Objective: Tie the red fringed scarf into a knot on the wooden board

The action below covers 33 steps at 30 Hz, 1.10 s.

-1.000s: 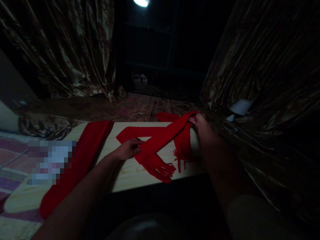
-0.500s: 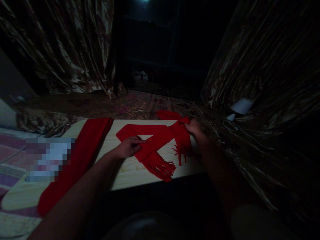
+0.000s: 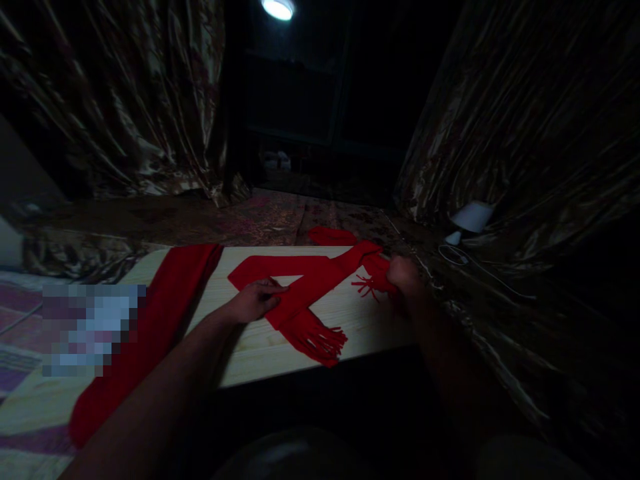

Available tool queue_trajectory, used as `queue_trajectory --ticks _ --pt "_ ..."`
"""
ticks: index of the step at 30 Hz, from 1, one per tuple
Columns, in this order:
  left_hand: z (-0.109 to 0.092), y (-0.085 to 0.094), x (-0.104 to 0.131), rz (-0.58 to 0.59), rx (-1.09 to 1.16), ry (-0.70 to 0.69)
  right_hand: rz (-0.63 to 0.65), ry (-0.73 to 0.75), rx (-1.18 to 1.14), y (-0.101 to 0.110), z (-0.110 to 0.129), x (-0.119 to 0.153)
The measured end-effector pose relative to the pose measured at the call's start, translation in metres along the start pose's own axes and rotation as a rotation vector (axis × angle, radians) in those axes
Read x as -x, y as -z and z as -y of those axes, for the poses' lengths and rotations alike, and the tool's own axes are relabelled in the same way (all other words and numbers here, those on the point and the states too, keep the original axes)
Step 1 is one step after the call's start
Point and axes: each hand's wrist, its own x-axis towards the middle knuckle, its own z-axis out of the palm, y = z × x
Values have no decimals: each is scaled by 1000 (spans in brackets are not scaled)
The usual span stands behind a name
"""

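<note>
A red fringed scarf [image 3: 305, 287] lies folded across itself on a pale wooden board [image 3: 245, 347]. Its near fringe spreads toward the board's front edge, and another part reaches past the far edge. My left hand [image 3: 255, 301] is closed on the left side of the crossing, thumb and fingers at the cloth. At the right, my right hand [image 3: 403, 275] grips the other end of the scarf in closed fingers, with fringe strands hanging out to its left. Dim light hides the underside of this hand.
A second red cloth [image 3: 150, 333], folded long, lies across the board's left part beside a blurred-out patch [image 3: 95, 330]. A small white lamp [image 3: 473, 217] with a cord stands at the right. Patterned curtains [image 3: 165, 100] hang behind.
My right hand has moved down and slightly right, drawing the scarf's fringed end with it. My left hand stays at the crossing. The view has tilted up a little.
</note>
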Motion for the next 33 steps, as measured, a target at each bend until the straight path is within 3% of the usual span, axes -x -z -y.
queue_trajectory --ticks 4,5,6,8,9,10,12,15,18,21,23,26,28,33 --pt "0 0 0 -2 -7 1 417 288 -85 6 -2 10" --pt "0 0 0 -1 -9 3 453 323 -88 7 2 13" --pt "-1 -1 0 -3 -13 6 407 324 -73 6 8 16" --pt "-3 -1 0 -6 -20 9 147 304 -29 2 25 23" --pt "-4 0 0 -10 -23 9 16 325 -52 -2 35 26" --pt "-5 0 0 -11 -27 10 -34 397 -95 -7 46 29" --pt "-6 4 2 -5 -41 28 21 547 -180 -22 70 36" --pt "-3 13 5 -6 -115 87 205 594 -203 -46 106 45" --pt "2 20 10 -65 -257 153 172 604 -179 -61 134 49" --pt "2 21 11 -168 -374 195 151 642 -226 -60 148 43" --pt "-4 18 11 -234 -398 182 88 602 -270 -53 147 34" --pt "-17 13 8 -270 -412 112 -112 383 -245 -39 130 19" --pt "-23 9 6 -239 -422 59 -201 240 -182 -33 115 10" --pt "-24 0 4 -90 -421 -30 -237 66 -174 -38 87 -9"
